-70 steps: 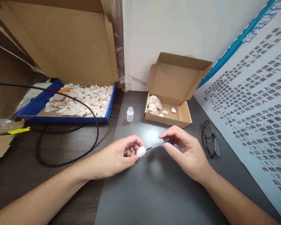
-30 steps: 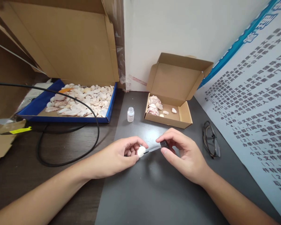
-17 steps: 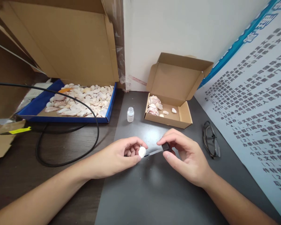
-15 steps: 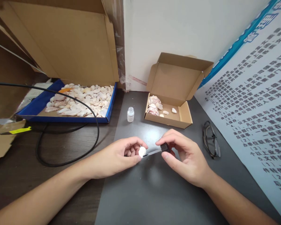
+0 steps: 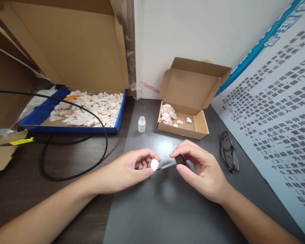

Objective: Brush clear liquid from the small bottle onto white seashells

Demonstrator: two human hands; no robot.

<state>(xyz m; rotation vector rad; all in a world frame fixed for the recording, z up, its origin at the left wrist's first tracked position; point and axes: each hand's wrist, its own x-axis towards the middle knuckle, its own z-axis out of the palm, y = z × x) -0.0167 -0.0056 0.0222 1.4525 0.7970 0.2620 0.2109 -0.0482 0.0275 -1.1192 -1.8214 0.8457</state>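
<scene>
The left grip (image 5: 134, 168) pinches a rounded, bright white shell (image 5: 155, 164); the right grip (image 5: 200, 166) holds a black-capped brush (image 5: 169, 165).

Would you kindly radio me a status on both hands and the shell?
Left hand: pinching white shell. Right hand: holding black-capped brush, tip by shell's edge, contact unclear. Uncapped bottle stands beyond, not between the hands.
</scene>
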